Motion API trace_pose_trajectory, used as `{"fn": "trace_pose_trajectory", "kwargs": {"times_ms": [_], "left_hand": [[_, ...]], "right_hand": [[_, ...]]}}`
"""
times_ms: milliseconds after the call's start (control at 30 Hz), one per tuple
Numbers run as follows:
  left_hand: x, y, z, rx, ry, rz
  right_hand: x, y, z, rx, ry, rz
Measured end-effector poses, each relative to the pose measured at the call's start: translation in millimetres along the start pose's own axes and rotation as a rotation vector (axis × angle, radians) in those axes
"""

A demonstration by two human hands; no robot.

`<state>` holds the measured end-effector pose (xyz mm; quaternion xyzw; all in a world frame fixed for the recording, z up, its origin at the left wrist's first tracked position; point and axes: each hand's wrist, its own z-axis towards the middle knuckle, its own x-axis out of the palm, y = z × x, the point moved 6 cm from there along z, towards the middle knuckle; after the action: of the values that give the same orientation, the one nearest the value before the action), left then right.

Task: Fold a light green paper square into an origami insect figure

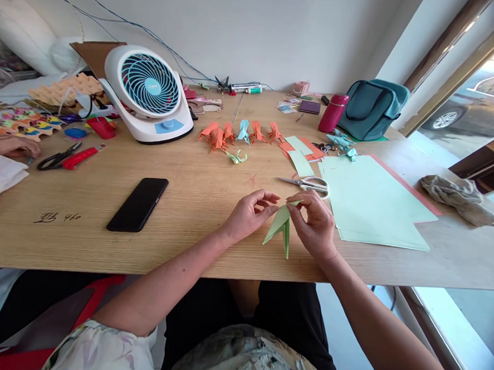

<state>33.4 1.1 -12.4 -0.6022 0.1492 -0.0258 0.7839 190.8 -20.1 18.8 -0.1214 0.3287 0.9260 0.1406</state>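
"Green folded paper [278, 221]: where exactly?"

"Near the table's [205, 188] close edge, its top pinched between the right hand's [313, 225] thumb and finger."

"And the left hand [248, 216]?"

"Just beside it, at nine o'clock, fingers curled; I can't tell whether they grip it."

"Around it?"

"Scissors [302, 183] at one, pale sheets [371, 204] at three, phone [137, 205] farther out at nine."

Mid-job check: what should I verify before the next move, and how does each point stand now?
1. Right hand gripping the folded green paper: ok, pinched near its top.
2. Left hand touching the paper: cannot tell; its fingertips are very near.
3. White-handled scissors well away from hands: not ok, just beyond the right hand.
4. Smartphone clear of left forearm: ok, lying apart.
5. Co-worker's hand clear: ok, far left.
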Motion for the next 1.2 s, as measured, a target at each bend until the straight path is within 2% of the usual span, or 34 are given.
{"fn": "trace_pose_trajectory", "kwargs": {"times_ms": [100,267,367,500,800,1000,1200], "left_hand": [[-2,7,0,-0.076,0.001,-0.025],[17,19,-7,-0.309,0.237,-0.272],[25,18,-12,-0.37,0.301,-0.397],[23,14,-10,-0.332,0.266,-0.429],[17,5,-7,-0.199,0.206,-0.328],[12,10,-6,-0.187,0.098,-0.22],[7,8,-4,-0.115,0.045,-0.151]], "right_hand": [[-6,-1,-1,-0.007,-0.078,-0.037],[-8,3,-2,-0.069,-0.109,-0.052],[-6,7,-2,-0.115,-0.07,-0.062],[-2,9,-3,-0.158,-0.01,-0.054],[6,15,-9,-0.292,0.074,-0.086],[12,14,-12,-0.32,0.125,-0.122],[15,14,-12,-0.319,0.174,-0.139]]}}
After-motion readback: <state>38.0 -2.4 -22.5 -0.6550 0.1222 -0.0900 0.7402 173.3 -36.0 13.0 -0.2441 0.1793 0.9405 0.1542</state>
